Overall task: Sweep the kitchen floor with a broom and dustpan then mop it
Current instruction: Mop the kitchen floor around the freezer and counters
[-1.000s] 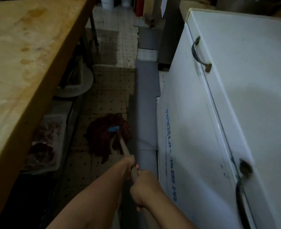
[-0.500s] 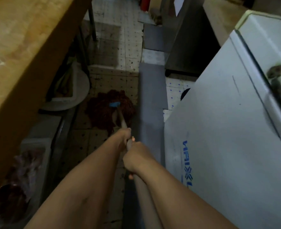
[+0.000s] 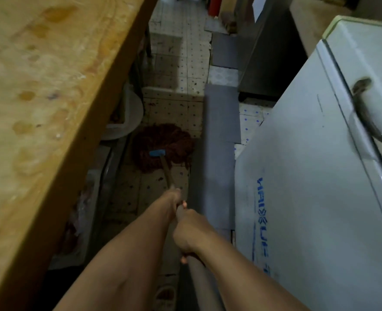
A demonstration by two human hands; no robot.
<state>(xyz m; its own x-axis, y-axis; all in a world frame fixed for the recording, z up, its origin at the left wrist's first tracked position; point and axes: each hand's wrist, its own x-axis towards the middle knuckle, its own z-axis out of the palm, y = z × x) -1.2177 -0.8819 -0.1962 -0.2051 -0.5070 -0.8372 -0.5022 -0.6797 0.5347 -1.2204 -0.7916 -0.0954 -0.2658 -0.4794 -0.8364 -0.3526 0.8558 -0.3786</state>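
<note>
While both hands clasp the mop handle (image 3: 168,173), the mop head (image 3: 163,147), a spread of dark red-brown strings with a blue clamp (image 3: 157,153) at its centre, lies flat on the dotted floor tiles (image 3: 174,108) in the narrow aisle. The left hand (image 3: 174,198) is wrapped round the handle at the point nearer the mop head, its fingers curled over the shaft; the right hand (image 3: 190,230) grips the same shaft just behind it, closer to the person, with fingertips showing under the handle. Left of the mop head, the wooden bench (image 3: 46,108) runs alongside the aisle, its stained top filling that side of the view, and a pale round basin (image 3: 129,117) sits beneath it, just beside the strings on the far left. Right of the mop head, a long grey mat or board (image 3: 219,142) lies along the floor, touching or nearly touching the strings; which, I cannot tell. Beyond that strip stands a white chest freezer (image 3: 309,198) with blue lettering on its side and a dark handle (image 3: 365,113) on its lid. Past the mop head, farther down the aisle, the tiles are lighter, and a dark metal cabinet (image 3: 268,52) stands to the right.
</note>
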